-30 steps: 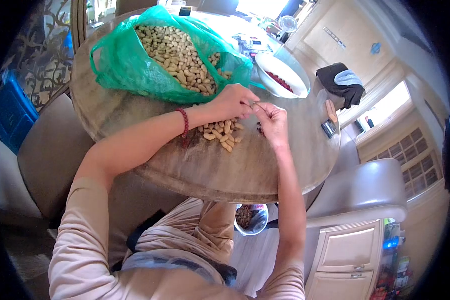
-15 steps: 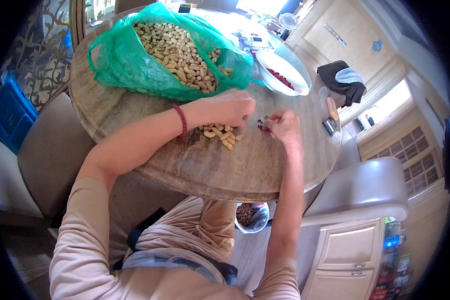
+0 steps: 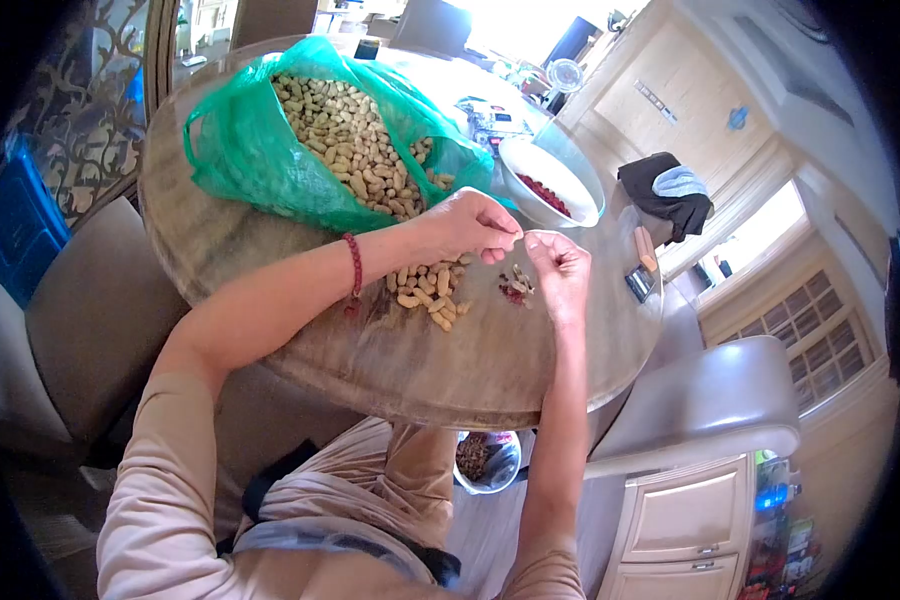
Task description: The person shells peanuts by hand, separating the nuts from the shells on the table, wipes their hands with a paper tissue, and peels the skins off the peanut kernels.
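Observation:
My left hand (image 3: pixel 472 228) and my right hand (image 3: pixel 560 268) meet over the table, fingertips pinched close together. Something small and pale sits between the left fingertips; what the right fingers hold is too small to tell. Beneath and left of my hands lies a pile of unshelled peanuts (image 3: pixel 432 292). Red kernels or skins with shell bits (image 3: pixel 516 288) lie just below the gap between my hands. A green plastic bag (image 3: pixel 260 165) full of peanuts stands open behind my left forearm. Behind my right hand is a white bowl (image 3: pixel 522 160) with red kernels inside.
The round table (image 3: pixel 470 375) has a stone-like top. A dark box (image 3: pixel 640 283) and a pinkish object (image 3: pixel 645 248) lie near its right edge. Below the front edge stands a bin (image 3: pixel 488 462) with brown shells. Grey chairs (image 3: pixel 715 400) flank the table.
My hands, apart half a second ago, have come back together at the fingertips. Pale shell bits now lie by the red pieces. The view has shifted slightly.

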A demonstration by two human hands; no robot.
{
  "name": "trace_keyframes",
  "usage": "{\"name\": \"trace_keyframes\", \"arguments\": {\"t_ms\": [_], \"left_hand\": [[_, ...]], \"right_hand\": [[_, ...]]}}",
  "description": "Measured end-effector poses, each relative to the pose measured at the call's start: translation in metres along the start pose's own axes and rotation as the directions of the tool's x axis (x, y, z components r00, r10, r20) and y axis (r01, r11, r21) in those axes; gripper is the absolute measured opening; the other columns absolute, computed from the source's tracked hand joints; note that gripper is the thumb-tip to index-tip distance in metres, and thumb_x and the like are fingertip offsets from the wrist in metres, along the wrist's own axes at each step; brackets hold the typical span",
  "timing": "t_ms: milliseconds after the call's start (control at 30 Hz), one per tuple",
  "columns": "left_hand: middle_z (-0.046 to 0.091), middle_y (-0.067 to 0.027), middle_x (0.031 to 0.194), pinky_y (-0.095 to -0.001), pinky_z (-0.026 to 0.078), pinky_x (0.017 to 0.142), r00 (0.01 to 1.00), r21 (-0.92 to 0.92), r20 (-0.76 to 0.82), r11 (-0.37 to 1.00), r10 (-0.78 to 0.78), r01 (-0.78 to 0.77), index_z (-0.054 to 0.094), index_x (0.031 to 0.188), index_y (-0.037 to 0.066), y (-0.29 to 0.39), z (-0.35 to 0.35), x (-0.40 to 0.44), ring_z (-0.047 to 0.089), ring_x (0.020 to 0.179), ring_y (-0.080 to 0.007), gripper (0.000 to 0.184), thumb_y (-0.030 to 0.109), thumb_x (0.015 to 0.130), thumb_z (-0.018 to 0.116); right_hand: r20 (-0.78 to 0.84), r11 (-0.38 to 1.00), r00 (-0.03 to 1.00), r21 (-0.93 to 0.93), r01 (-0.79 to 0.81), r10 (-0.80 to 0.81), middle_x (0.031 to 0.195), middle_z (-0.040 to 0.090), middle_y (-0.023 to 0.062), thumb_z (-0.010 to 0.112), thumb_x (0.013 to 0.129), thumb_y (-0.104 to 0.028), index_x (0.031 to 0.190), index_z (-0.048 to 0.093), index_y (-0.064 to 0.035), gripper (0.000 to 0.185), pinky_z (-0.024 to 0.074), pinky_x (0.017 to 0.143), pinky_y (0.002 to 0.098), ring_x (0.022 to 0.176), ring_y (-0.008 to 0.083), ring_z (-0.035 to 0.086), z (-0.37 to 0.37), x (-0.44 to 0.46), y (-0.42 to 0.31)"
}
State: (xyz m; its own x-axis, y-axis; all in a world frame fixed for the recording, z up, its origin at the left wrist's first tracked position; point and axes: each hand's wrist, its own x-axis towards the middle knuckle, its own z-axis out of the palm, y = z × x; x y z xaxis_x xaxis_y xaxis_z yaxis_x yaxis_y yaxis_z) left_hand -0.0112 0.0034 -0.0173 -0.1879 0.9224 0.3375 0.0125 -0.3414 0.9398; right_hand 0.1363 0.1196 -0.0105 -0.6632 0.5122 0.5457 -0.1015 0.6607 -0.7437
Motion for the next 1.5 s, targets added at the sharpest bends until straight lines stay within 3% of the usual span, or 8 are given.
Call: {"name": "trace_keyframes", "arguments": {"t_ms": [233, 433, 567, 800, 900, 1267, 1333, 1500], "left_hand": [[0.065, -0.0092, 0.086, -0.0248, 0.053, 0.069, 0.992, -0.002, -0.085, 0.996, 0.093, -0.094, 0.061, 0.098, -0.005, 0.001, 0.001, -0.002, 0.063, 0.073, -0.0133, 0.025, 0.002, 0.074, 0.066], [0.065, -0.0072, 0.079, -0.0219, 0.052, 0.062, 0.980, 0.084, -0.093, 0.982, 0.174, -0.166, 0.064, 0.095, -0.003, -0.003, 0.003, -0.002, 0.061, 0.068, -0.0098, 0.025, -0.002, 0.070, 0.067], [0.065, -0.0066, 0.078, -0.0208, 0.051, 0.061, 0.978, 0.160, -0.099, 0.973, 0.185, -0.168, 0.065, 0.093, -0.002, -0.004, 0.005, -0.002, 0.061, 0.066, -0.0084, 0.023, -0.003, 0.070, 0.066], [0.065, -0.0102, 0.077, -0.0223, 0.051, 0.059, 0.986, 0.027, -0.120, 0.993, 0.120, -0.117, 0.063, 0.095, -0.004, 0.000, 0.007, -0.005, 0.062, 0.067, -0.0110, 0.027, -0.003, 0.069, 0.066], [0.066, -0.0119, 0.076, -0.0233, 0.051, 0.058, 0.976, 0.106, -0.086, 0.976, 0.200, -0.190, 0.063, 0.092, -0.006, -0.007, 0.006, -0.003, 0.063, 0.067, -0.0119, 0.026, -0.003, 0.066, 0.067], [0.065, -0.0073, 0.072, -0.0203, 0.048, 0.055, 0.974, 0.154, -0.090, 0.969, 0.208, -0.193, 0.065, 0.091, -0.003, 0.000, 0.005, -0.005, 0.058, 0.061, -0.0071, 0.023, -0.002, 0.069, 0.068], [0.065, -0.0080, 0.072, -0.0219, 0.050, 0.054, 0.973, 0.100, -0.133, 0.979, 0.188, -0.176, 0.065, 0.090, -0.003, -0.002, 0.008, -0.006, 0.059, 0.060, -0.0089, 0.020, 0.000, 0.071, 0.069], [0.065, -0.0095, 0.075, -0.0247, 0.053, 0.058, 0.980, -0.125, -0.178, 0.986, 0.085, -0.108, 0.065, 0.087, -0.003, -0.007, 0.009, -0.008, 0.062, 0.063, -0.0125, 0.017, 0.003, 0.072, 0.069]], "right_hand": [[0.018, 0.995, 1.000, 0.101, 0.013, -0.015, 0.060, 0.053, -0.0076, 0.064, 0.081, -0.008, 0.086, 0.066, 0.0005, 0.010, 0.0306, 0.046, 0.0179, 0.052, -0.0001, 0.039, 0.004, -0.003, -0.005], [0.016, 0.976, 0.997, 0.207, 0.074, -0.079, 0.076, 0.064, 0.0006, 0.066, 0.079, -0.006, 0.090, 0.066, 0.0022, 0.013, 0.0439, 0.063, 0.0182, 0.066, 0.0032, 0.054, 0.016, -0.004, -0.004], [0.002, 0.980, 0.999, 0.193, 0.039, -0.040, 0.069, 0.062, -0.0019, 0.068, 0.078, -0.006, 0.086, 0.066, 0.0019, 0.011, 0.0381, 0.052, 0.0175, 0.058, 0.0013, 0.048, 0.012, -0.004, -0.002], [0.028, 0.972, 0.994, 0.211, -0.106, 0.102, 0.061, 0.052, -0.0063, 0.067, 0.077, -0.003, 0.076, 0.064, 0.0011, 0.005, 0.0290, 0.046, 0.0171, 0.053, -0.0002, 0.038, 0.011, -0.005, -0.009], [-0.006, 0.979, 0.994, 0.170, 0.113, -0.114, 0.059, 0.048, -0.0077, 0.064, 0.077, -0.001, 0.068, 0.059, -0.0004, 0.010, 0.0284, 0.047, 0.0172, 0.054, -0.0003, 0.036, 0.013, -0.003, 0.005], [-0.022, 0.989, 0.999, 0.138, 0.045, -0.043, 0.059, 0.046, -0.0079, 0.063, 0.082, -0.009, 0.068, 0.057, -0.0033, 0.016, 0.0291, 0.048, 0.0180, 0.054, 0.0007, 0.036, 0.020, -0.007, -0.003], [-0.023, 0.991, 0.998, 0.119, 0.060, -0.057, 0.058, 0.047, -0.0077, 0.063, 0.083, -0.011, 0.069, 0.058, -0.0033, 0.017, 0.0286, 0.047, 0.0182, 0.053, 0.0007, 0.035, 0.021, -0.007, -0.005], [0.052, 0.918, 0.993, 0.377, -0.121, 0.110, 0.056, 0.047, -0.0064, 0.058, 0.086, -0.015, 0.077, 0.061, -0.0035, 0.015, 0.0210, 0.039, 0.0194, 0.044, 0.0005, 0.030, 0.022, -0.010, -0.008]]}}
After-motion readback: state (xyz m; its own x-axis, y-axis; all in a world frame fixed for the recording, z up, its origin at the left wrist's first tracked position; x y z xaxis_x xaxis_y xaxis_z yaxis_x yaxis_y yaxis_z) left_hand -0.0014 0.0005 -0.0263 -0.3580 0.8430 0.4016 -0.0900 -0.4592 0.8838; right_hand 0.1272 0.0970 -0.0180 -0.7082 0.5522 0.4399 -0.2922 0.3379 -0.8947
